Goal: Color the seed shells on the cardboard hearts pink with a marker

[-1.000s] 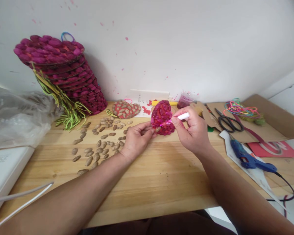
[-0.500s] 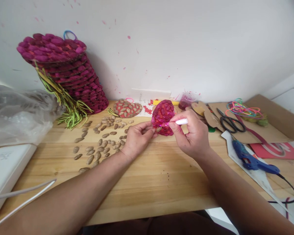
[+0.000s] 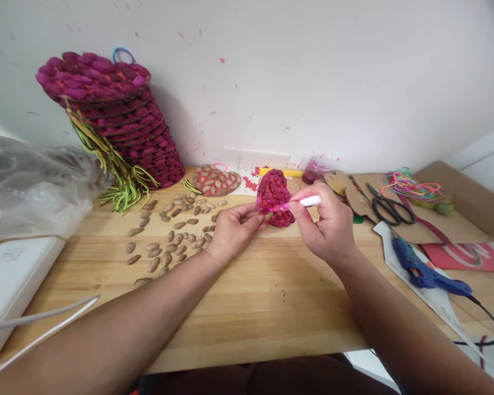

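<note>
My left hand (image 3: 241,225) is closed on the lower left edge of a disc covered with peanuts (image 3: 275,189), tilted up off the table. Most of its peanuts are wet magenta; one near my left fingertips is still tan. In my right hand (image 3: 327,222) is a white-handled paintbrush (image 3: 309,201), pinched between thumb and fingers. Its pink-stained tip touches the disc's lower part. Behind lies a similar disc with unpainted peanuts (image 3: 217,181). A small clear cup of magenta paint (image 3: 313,171) stands behind my right hand.
Loose peanuts (image 3: 170,248) are scattered left of my hands. A tall magenta peanut-covered stack (image 3: 140,126) with a green tassel leans at the wall. To the right lie black scissors (image 3: 391,208), a blue glue gun (image 3: 428,271) with its cord, and colourful cords (image 3: 414,184).
The view has shifted slightly, so everything sits a little further right. Both hands keep their holds, and the brush tip stays at the disc's lower part.
</note>
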`<state>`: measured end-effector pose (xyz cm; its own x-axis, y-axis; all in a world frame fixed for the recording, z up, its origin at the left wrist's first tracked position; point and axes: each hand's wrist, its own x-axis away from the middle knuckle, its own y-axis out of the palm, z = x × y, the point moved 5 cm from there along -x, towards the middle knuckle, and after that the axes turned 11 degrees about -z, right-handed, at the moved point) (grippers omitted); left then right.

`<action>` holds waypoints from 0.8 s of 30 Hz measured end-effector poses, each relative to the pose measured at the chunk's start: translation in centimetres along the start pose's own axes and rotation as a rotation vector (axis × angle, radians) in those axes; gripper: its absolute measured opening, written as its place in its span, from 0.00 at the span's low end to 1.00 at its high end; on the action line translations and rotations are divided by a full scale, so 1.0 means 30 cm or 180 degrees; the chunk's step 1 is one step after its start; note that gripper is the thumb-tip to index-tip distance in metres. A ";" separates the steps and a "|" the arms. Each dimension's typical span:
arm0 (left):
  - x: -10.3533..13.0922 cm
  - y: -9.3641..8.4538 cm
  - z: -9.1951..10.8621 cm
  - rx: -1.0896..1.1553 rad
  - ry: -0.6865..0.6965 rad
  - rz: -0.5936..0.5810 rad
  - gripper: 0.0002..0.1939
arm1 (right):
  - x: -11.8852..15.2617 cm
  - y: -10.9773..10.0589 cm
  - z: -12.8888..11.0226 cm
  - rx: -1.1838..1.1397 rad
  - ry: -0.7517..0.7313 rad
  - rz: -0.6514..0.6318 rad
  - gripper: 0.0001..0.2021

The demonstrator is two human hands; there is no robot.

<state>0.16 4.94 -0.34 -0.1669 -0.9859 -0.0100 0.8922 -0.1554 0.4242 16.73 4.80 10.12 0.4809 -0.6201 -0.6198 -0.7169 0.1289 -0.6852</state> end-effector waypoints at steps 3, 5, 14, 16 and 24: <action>0.000 -0.001 0.000 0.0044 -0.0006 0.0006 0.18 | -0.002 0.010 -0.007 0.0010 -0.0071 -0.0089 0.02; -0.001 -0.001 0.001 0.0056 -0.0016 0.0004 0.19 | -0.003 0.014 -0.008 0.0083 -0.0111 -0.0105 0.02; 0.000 -0.002 0.011 0.0143 -0.0052 0.0031 0.18 | 0.001 0.025 -0.026 0.0055 -0.0198 -0.0201 0.02; 0.002 -0.001 0.012 0.0137 -0.0076 0.0003 0.18 | 0.000 0.027 -0.033 0.0061 -0.0217 -0.0256 0.03; 0.005 -0.007 0.010 0.0167 -0.0125 0.0114 0.19 | 0.001 0.022 -0.030 0.0074 -0.0157 -0.0245 0.02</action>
<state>-0.16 4.84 -0.16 -0.1525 -0.9875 0.0410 0.8748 -0.1155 0.4705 15.82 4.17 9.97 0.5587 -0.5902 -0.5827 -0.6653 0.1006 -0.7397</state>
